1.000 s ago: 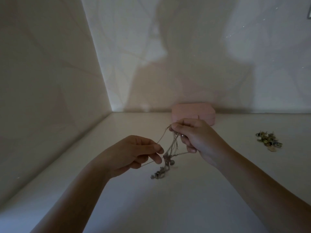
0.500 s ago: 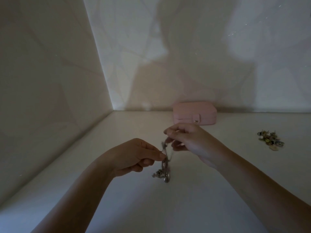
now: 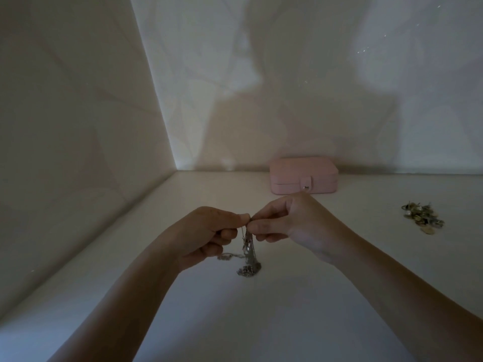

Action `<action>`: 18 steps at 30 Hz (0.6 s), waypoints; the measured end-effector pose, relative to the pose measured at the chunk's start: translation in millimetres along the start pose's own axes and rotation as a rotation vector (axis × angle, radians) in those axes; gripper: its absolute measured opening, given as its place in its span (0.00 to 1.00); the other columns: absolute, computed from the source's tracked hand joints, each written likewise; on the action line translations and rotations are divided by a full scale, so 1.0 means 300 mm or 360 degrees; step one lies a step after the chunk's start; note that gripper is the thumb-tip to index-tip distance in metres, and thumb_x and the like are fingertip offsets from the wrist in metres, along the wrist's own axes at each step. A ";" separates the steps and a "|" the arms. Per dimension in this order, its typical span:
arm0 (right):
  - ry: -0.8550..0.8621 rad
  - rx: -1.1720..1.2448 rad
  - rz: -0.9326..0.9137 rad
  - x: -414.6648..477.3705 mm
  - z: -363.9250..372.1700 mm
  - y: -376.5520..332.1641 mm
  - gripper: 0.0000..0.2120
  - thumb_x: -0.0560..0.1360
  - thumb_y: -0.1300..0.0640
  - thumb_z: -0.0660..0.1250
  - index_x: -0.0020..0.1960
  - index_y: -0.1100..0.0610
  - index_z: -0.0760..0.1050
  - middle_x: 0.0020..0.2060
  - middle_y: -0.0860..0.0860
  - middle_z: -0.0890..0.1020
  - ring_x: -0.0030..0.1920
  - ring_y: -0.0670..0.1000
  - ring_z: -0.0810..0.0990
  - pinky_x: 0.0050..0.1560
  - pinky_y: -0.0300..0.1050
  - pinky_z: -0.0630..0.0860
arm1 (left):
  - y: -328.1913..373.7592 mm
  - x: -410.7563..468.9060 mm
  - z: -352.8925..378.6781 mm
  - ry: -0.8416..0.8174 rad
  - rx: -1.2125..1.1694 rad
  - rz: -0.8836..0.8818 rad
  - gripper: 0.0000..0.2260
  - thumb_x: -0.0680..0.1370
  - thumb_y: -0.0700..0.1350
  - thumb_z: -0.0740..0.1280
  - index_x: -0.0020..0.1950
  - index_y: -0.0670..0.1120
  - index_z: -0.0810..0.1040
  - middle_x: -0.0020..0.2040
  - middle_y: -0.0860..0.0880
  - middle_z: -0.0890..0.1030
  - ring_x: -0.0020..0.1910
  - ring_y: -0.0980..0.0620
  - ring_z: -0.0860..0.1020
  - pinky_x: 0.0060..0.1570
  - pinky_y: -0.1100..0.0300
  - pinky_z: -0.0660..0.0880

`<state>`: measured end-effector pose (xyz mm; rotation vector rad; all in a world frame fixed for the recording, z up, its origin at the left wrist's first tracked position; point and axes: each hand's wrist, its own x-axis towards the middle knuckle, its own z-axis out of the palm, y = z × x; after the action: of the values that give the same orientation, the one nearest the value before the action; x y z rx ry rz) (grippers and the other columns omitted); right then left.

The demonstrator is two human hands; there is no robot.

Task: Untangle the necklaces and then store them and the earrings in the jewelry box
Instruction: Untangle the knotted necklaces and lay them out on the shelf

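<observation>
A tangle of silver necklaces hangs between my hands, its lower end bunched on the white table. My left hand pinches the chains at the top with thumb and forefinger. My right hand pinches the same spot from the right, fingertips nearly touching the left's. One strand trails left under my left hand. The pink jewelry box stands closed against the back wall, its snap tab facing me. A small heap of earrings lies on the table at the right.
Walls close off the table at the left and at the back, meeting in a corner at the left of the box. Bare table surface lies between the hands and the earrings and in front of my forearms.
My hands have come together and dropped a little. The chains, spread between them a second ago, now hang as one bunch with the end on the table.
</observation>
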<state>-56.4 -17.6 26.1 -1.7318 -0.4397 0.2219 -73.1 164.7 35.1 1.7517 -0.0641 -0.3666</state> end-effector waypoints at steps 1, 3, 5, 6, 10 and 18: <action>0.0014 0.0024 0.0008 0.001 -0.001 0.000 0.04 0.67 0.62 0.77 0.40 0.58 0.83 0.33 0.54 0.84 0.35 0.46 0.81 0.36 0.34 0.76 | 0.002 -0.002 0.001 0.0007 0.0011 0.0023 0.13 0.72 0.46 0.69 0.28 0.49 0.74 0.25 0.54 0.63 0.22 0.59 0.57 0.20 0.69 0.55; 0.0024 0.0028 0.0019 0.001 -0.003 -0.001 0.04 0.66 0.63 0.77 0.38 0.57 0.82 0.32 0.52 0.83 0.34 0.44 0.80 0.34 0.33 0.75 | 0.003 -0.003 0.002 -0.0004 0.0035 0.0054 0.09 0.70 0.47 0.70 0.30 0.48 0.79 0.25 0.54 0.64 0.22 0.59 0.58 0.20 0.69 0.56; -0.0006 0.0014 0.0041 0.000 -0.006 -0.003 0.05 0.67 0.63 0.77 0.38 0.57 0.82 0.32 0.51 0.83 0.34 0.44 0.80 0.34 0.34 0.74 | -0.001 -0.002 0.001 -0.0011 0.0060 0.0062 0.13 0.73 0.46 0.69 0.28 0.49 0.80 0.25 0.54 0.64 0.22 0.59 0.58 0.21 0.69 0.55; -0.0031 0.0021 0.0060 0.000 -0.008 -0.004 0.05 0.67 0.63 0.76 0.38 0.57 0.81 0.32 0.51 0.83 0.34 0.45 0.80 0.34 0.34 0.74 | -0.003 -0.002 0.000 -0.0019 0.0070 0.0058 0.14 0.73 0.46 0.69 0.27 0.49 0.80 0.25 0.54 0.65 0.22 0.59 0.59 0.21 0.69 0.55; -0.0144 0.0309 0.0185 0.009 -0.016 -0.002 0.04 0.67 0.65 0.74 0.38 0.59 0.80 0.33 0.52 0.82 0.35 0.47 0.81 0.36 0.36 0.77 | 0.006 -0.012 -0.001 -0.0048 0.0075 0.0084 0.07 0.67 0.50 0.71 0.35 0.48 0.83 0.26 0.54 0.65 0.23 0.59 0.59 0.21 0.70 0.56; -0.0251 0.0577 0.0304 0.026 -0.024 0.008 0.01 0.70 0.64 0.70 0.39 0.62 0.80 0.36 0.56 0.81 0.33 0.47 0.79 0.34 0.35 0.78 | -0.003 0.000 0.013 0.0249 0.0420 0.0266 0.03 0.71 0.44 0.74 0.38 0.46 0.83 0.23 0.55 0.70 0.23 0.58 0.62 0.25 0.67 0.59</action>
<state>-46.3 -21.3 25.8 -1.4033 -0.3241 0.5452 -74.4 161.1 33.6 2.0138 -0.1512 -0.1010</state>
